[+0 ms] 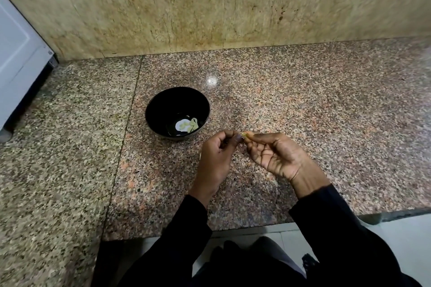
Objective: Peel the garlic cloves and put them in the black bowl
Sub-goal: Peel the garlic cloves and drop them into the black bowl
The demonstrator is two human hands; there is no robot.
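Observation:
A black bowl point(163, 105) stands on the speckled granite counter point(303, 105), with several pale peeled garlic cloves point(190, 124) at its bottom. Just right of and nearer than the bowl, my two hands meet above the counter. My right hand point(275, 155), palm turned up, pinches a small yellowish garlic clove point(245, 134) at its fingertips. My left hand point(218, 154) has curled fingers, and its thumb and fingertips touch the same clove. Most of the clove is hidden by the fingers.
A beige stone wall point(210, 7) rises behind the counter. A white appliance or cabinet point(21, 58) stands at the far left. The counter's front edge point(233, 228) runs below my dark sleeves, with pale floor beyond it.

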